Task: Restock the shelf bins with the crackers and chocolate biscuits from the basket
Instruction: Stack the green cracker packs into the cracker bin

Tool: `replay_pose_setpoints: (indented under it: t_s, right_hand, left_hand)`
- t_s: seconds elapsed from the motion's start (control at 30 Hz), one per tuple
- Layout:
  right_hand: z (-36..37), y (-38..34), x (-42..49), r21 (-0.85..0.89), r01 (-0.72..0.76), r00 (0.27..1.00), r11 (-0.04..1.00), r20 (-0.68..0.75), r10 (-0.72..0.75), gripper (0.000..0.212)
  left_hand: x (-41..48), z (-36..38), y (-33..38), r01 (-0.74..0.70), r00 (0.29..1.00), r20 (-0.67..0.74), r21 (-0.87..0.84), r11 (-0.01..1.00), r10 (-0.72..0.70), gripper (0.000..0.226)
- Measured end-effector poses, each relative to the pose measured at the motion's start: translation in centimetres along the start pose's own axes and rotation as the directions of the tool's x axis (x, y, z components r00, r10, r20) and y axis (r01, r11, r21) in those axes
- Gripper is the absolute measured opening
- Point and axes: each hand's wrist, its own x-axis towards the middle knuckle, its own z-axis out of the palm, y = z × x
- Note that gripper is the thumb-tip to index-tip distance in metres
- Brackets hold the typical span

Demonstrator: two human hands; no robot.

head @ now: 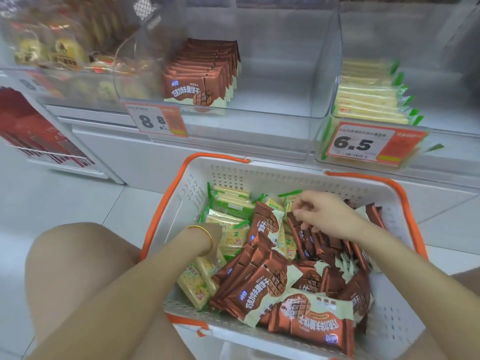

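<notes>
In the lower centre of the frame, a white basket (259, 175) with orange handles is heaped with brown chocolate biscuit packets (262, 284) and green-edged cracker packets (228, 203). The right hand (322, 211) is curled over a row of biscuit packets standing on edge, its fingers closed on their tops. The left hand (215, 231) is buried among the packets past a gold bangle (206, 239), so its grip cannot be told. Short rows of biscuits and crackers are held in the clear centre bin (285, 74) and the upper-right bin (446, 118).
</notes>
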Motion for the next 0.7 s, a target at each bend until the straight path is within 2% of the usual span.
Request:
replay_pose_setpoints:
  t_s: [0.07, 0.2, 0.27, 0.33, 0.4, 0.5, 0.6, 0.7]
  right_hand:
    - [0.1, -0.1, 0.0, 0.015, 0.008, 1.0, 1.0, -0.006, -0.008, 0.009]
    - [0.1, -0.2, -0.4, 0.036, 0.012, 1.0, 0.999, -0.004, -0.011, 0.007]
    - [0.0, -0.5, -0.8, 0.043, 0.022, 1.0, 0.999, -0.005, -0.022, 0.008]
    - [-0.2, -1.0, -1.2, 0.073, 0.045, 0.999, 0.996, -0.012, -0.045, 0.008]
    - [-0.5, -1.8, -1.7, 0.119, 0.081, 0.997, 0.99, -0.025, -0.078, 0.007]
    - [-1.7, -3.1, -2.4, 0.175, 0.166, 0.984, 0.97, -0.096, -0.151, 0.007]
    - [-3.8, -4.4, -3.4, 0.284, 0.262, 0.958, 0.922, -0.196, -0.211, 0.01]
    - [-5.8, -5.3, -4.8, 0.453, 0.28, 0.959, 0.846, -0.168, -0.227, 0.01]
  left_hand:
    - [-0.4, -0.2, -0.1, -0.016, 1.0, -0.012, -0.057, 0.998, 0.015, 0.064]
    - [-2.7, -2.5, -1.6, -0.092, 0.995, -0.058, -0.177, 0.98, 0.083, 0.044]
    - [-4.5, -4.3, -2.8, -0.152, 0.975, -0.192, -0.215, 0.965, 0.111, 0.039]
    - [-6.5, -6.3, -3.9, -0.225, 0.925, -0.362, -0.274, 0.935, 0.117, 0.032]
    - [-8.6, -8.3, -4.5, -0.326, 0.863, -0.495, -0.394, 0.859, 0.101, 0.025]
    - [-11.6, -10.9, -3.8, -0.475, 0.813, -0.571, -0.538, 0.697, 0.113, 0.014]
    - [-12.9, -13.2, -1.7, -0.584, 0.773, -0.607, -0.568, 0.58, 0.184, 0.012]
    - [-13.4, -15.0, 1.3, -0.663, 0.732, -0.631, -0.573, 0.482, 0.258, 0.009]
